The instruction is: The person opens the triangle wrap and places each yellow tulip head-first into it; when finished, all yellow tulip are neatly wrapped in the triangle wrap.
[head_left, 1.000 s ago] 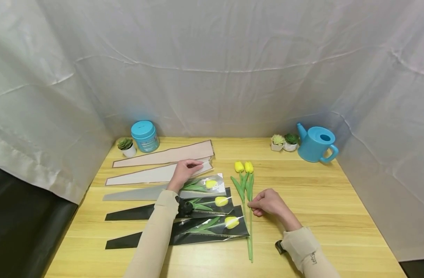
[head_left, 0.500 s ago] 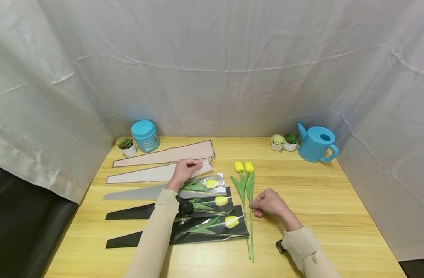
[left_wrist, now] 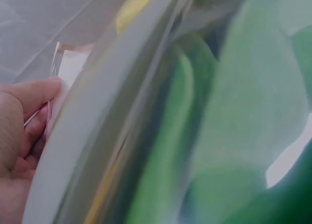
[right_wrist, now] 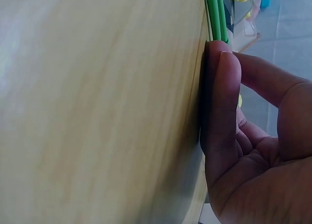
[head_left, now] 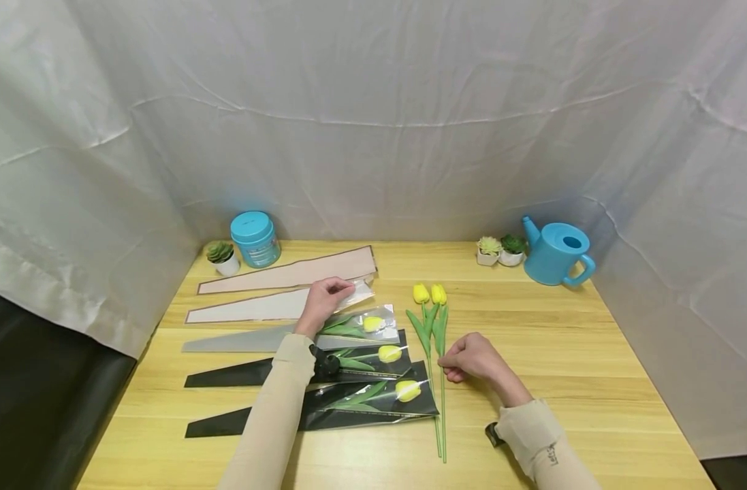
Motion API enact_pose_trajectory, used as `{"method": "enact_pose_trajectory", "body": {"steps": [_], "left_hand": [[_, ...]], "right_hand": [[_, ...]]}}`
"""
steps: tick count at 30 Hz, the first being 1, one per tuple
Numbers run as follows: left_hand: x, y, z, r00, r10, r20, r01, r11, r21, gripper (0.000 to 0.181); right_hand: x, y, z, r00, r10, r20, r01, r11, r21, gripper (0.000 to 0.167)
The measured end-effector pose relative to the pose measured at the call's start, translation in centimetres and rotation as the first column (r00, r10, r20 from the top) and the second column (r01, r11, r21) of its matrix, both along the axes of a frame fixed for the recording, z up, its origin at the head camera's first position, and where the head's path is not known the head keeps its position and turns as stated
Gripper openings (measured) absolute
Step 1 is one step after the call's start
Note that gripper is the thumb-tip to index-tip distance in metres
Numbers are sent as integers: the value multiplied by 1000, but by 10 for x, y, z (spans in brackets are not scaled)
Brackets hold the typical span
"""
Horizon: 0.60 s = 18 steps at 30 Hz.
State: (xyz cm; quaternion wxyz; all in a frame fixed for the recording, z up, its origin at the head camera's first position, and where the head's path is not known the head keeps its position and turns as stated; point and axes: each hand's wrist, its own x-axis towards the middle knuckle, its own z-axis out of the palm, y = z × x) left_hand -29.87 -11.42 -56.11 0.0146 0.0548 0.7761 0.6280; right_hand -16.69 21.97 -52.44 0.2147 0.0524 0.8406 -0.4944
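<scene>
In the head view, my left hand (head_left: 325, 303) pinches the open end of a white flower sleeve (head_left: 250, 307) with a clear front. The left wrist view has thumb and fingers on that sleeve's edge (left_wrist: 73, 68), partly behind a blurred film and green leaves. My right hand (head_left: 476, 358) pinches the green stem of the right-hand yellow tulip (head_left: 438, 294) between thumb and index finger. Another yellow tulip (head_left: 421, 294) lies close along its left side. Both lie on the table, flowers pointing away from me.
A pink sleeve (head_left: 293, 271) lies behind the white one. Nearer are a grey sleeve (head_left: 238, 341) and two black sleeves (head_left: 226, 375), each with a tulip inside. At the back stand a blue jar (head_left: 254, 239), small potted plants (head_left: 488, 250) and a blue watering can (head_left: 555, 255).
My left hand has shifted very slightly up and left, and the white sleeve's open end has moved a little with it. The right hand and tulips look nearly still.
</scene>
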Motion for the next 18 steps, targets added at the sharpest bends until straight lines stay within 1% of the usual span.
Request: {"method": "enact_pose_trajectory", "body": {"steps": [5, 11, 15, 18], "left_hand": [[-1, 1, -1, 1000, -5, -9, 5, 1000, -26, 13], [-2, 1, -2, 1000, -4, -19, 3, 999, -37, 14], [-2, 0, -3, 999, -40, -22, 38, 997, -67, 11], [-1, 0, -3, 997, -74, -36, 70, 993, -92, 10]], "right_hand": [[1, 0, 0, 1000, -3, -10, 3, 1000, 8, 13], [2, 1, 1, 999, -14, -29, 15, 999, 38, 13], [3, 3, 3, 999, -25, -39, 27, 998, 61, 14], [4, 4, 4, 998, -38, -45, 41, 997, 70, 14]]}}
